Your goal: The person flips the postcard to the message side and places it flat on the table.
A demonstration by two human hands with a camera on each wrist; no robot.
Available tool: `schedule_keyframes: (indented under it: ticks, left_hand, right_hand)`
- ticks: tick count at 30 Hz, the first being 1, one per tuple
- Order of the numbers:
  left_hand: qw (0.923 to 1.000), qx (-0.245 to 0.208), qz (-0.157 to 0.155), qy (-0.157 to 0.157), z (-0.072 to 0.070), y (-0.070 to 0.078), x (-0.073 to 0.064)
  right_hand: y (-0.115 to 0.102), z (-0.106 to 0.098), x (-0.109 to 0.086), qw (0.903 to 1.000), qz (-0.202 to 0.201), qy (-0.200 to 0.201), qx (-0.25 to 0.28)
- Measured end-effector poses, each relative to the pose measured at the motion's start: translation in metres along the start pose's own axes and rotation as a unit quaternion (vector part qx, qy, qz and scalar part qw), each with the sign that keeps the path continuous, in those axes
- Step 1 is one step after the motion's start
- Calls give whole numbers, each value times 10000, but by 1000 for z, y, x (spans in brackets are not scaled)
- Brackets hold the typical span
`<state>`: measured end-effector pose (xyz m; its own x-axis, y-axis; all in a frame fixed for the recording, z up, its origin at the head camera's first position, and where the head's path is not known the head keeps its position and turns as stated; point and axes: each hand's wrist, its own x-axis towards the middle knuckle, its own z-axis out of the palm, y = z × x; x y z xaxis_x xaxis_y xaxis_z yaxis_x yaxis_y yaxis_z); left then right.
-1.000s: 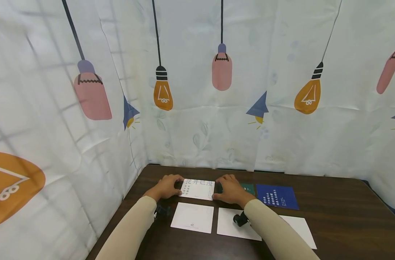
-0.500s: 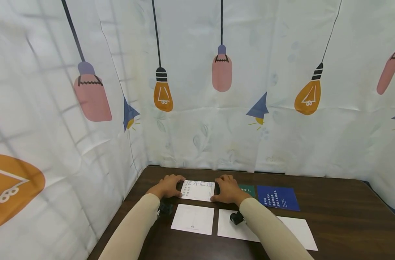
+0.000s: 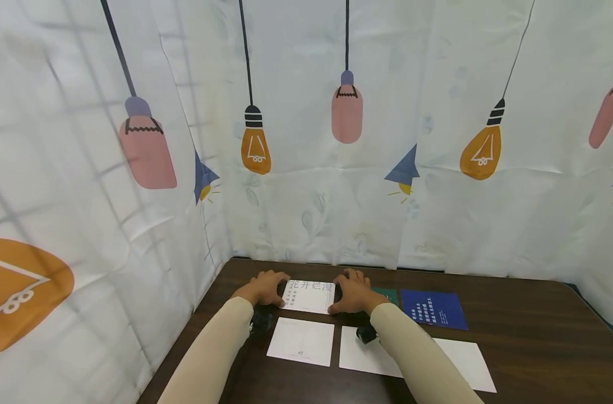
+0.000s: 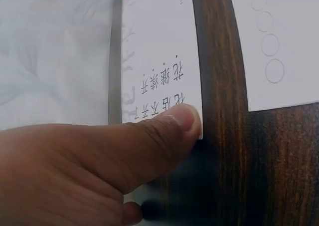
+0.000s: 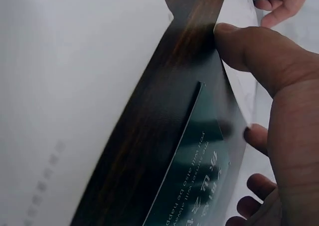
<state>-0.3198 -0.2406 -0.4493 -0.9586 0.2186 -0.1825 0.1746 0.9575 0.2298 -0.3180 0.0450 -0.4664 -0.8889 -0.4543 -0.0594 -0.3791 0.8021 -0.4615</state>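
A white card (image 3: pixel 309 296) with grey and black Chinese characters is held at its two ends near the far left of the table. My left hand (image 3: pixel 263 289) grips its left end; in the left wrist view the thumb (image 4: pixel 169 128) lies over the near corner. My right hand (image 3: pixel 354 293) holds the right end, thumb (image 5: pixel 237 41) at the near corner and a fingertip at the far one in the right wrist view. Whether the card touches the table is hard to tell. A green card (image 5: pixel 192 171) lies beside the right hand, partly hidden by it in the head view.
Right of the green card lies a blue card (image 3: pixel 434 308) with white writing. Nearer me are white cards in a row: a left one (image 3: pixel 302 341), a middle one (image 3: pixel 368 353) partly under my right forearm, and a right one (image 3: pixel 468 362). A printed curtain (image 3: pixel 306 213) surrounds the dark wooden table (image 3: pixel 538 331).
Both hands stay on the white card. The right hand has shifted slightly left and its forearm swung a little inward. The other cards stay where they were; the view shifts slightly.
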Motion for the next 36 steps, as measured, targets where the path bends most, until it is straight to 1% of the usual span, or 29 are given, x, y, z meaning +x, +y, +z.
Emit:
schedule_keyframes:
  ticks: [5,9,12,16,19,23,31,36]
  left_hand:
    - [10000,7,-28,-10,1,-2,1]
    - [9999,-96,-40,98,1,-5,1]
    - [9991,-264,47,325,2,-6,1]
    - [9958,-635,214,627,5,-8,-2]
    - [9929,-845,322,766,8,-9,-4]
    - [9892,-1016,465,947,10,-9,-8]
    - [9802,-1437,642,1204,14,-10,-14]
    - [9734,-1833,636,1222,15,-12,-16]
  right_hand:
    - [1,2,3,9999,-95,116,-20]
    - [0,4,3,9994,-194,266,-77]
    - [-2,5,2,9989,-213,415,-75]
    - [-5,8,1,9982,-119,591,29]
    - [-7,9,-1,9977,-100,663,66]
    - [-8,11,-2,9966,-203,790,83]
    - [-3,15,-4,9896,-319,1147,804]
    - [0,13,-8,9848,-187,1150,1289]
